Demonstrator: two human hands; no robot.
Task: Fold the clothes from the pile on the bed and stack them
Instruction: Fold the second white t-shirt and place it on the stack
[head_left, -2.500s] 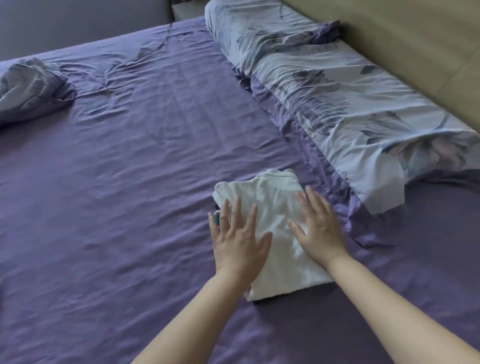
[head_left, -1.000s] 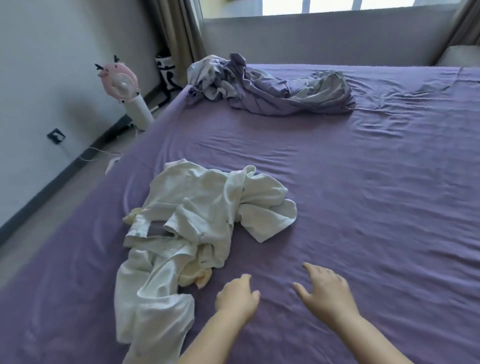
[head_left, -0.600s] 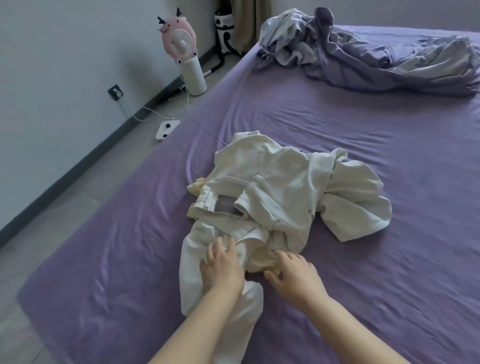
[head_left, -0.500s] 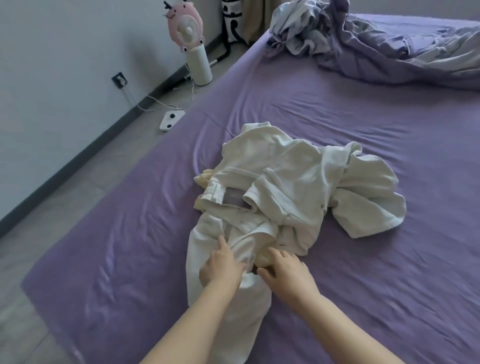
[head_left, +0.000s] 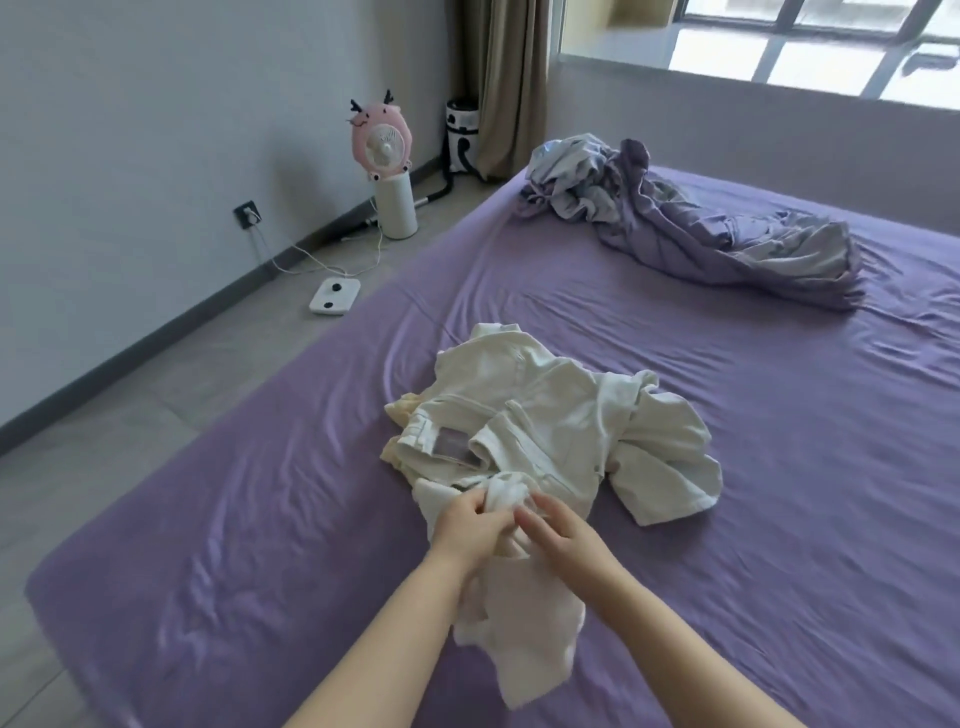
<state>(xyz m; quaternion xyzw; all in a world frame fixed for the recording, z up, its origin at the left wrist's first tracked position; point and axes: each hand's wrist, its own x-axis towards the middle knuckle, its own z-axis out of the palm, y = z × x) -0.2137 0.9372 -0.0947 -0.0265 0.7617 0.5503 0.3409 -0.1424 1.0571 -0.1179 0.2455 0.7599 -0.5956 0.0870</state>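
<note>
Both hands, left hand (head_left: 470, 525) and right hand (head_left: 558, 527), pinch a white garment (head_left: 519, 623) off the clothes pile (head_left: 561, 415) on the bed (head_left: 779, 467); next likely lift free, spread flat for folding

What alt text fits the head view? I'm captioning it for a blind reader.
Both hands, left hand and right hand, grip a white garment at the near edge of a pile of white clothes on a purple bed. A crumpled duvet lies beyond; a pink fan stands on the floor.

Crumpled white clothes pile (head_left: 540, 431) lies unfolded on the purple bed (head_left: 779, 467).
</note>
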